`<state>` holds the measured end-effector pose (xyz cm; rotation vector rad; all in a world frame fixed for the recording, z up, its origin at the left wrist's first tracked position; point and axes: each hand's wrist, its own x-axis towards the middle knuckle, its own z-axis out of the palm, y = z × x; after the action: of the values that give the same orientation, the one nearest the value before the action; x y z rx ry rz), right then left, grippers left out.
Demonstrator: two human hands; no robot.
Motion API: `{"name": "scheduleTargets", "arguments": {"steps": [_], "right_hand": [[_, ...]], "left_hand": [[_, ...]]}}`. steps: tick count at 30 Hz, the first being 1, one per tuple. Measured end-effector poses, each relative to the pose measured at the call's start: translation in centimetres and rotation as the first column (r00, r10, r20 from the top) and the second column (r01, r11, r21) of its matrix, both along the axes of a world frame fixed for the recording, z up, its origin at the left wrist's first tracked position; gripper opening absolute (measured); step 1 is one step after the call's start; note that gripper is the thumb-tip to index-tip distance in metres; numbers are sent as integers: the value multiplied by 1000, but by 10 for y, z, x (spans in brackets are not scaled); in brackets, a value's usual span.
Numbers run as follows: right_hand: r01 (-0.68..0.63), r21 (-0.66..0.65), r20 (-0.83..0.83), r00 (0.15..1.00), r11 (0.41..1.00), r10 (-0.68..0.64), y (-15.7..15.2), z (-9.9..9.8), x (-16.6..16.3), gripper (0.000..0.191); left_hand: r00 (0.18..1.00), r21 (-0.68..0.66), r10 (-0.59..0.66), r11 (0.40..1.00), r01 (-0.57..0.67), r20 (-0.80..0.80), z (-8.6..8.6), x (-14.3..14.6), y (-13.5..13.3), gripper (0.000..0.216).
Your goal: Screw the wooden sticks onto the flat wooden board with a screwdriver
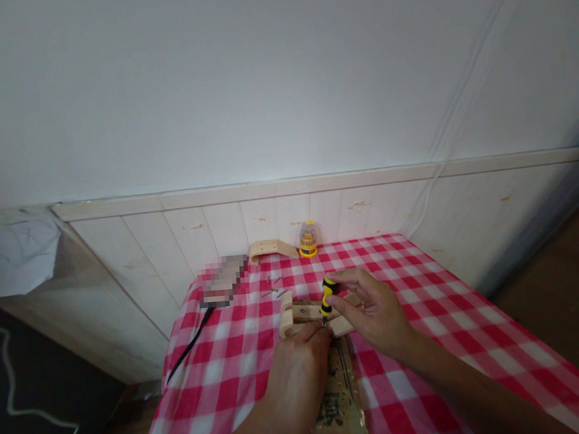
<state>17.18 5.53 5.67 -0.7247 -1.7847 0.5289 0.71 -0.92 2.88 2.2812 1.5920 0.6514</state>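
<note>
My right hand (374,310) is closed around a black-and-yellow screwdriver (326,297), held nearly upright. Its tip points down at a small screw at the near side of a pale wooden frame (287,314). My left hand (301,363) grips the near edge of that frame, its fingertips close to the screwdriver tip; the undersides of its fingers are hidden. Beneath the frame and partly under my left hand lies a flat brown printed packet (351,399). Several loose screws (274,289) are scattered on the cloth just beyond the frame.
A red-and-white checked tablecloth (398,395) covers the table. Against the wall stand a curved wooden piece (272,247) and a yellow bit case with a clear cover (308,241). A blurred-out flat object (224,281) with a black strap (192,345) lies at the left.
</note>
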Motion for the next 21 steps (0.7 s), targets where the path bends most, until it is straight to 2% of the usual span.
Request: {"name": "scheduleTargets", "arguments": {"steps": [7,13,21], "right_hand": [[11,8,15,1000,1000,-11,0,2,1,21],[-38,-13,23,999,999,39,-6,4,2,22],[10,16,-5,1000,1000,-10,-1,3,0,20]], "left_hand": [[1000,-14,2,1000,-2,12,2,1,1,30],[1000,0,-6,1000,6,22,-2,0,2,32],[1000,14,-7,1000,7,-12,0,1,1,29]]}}
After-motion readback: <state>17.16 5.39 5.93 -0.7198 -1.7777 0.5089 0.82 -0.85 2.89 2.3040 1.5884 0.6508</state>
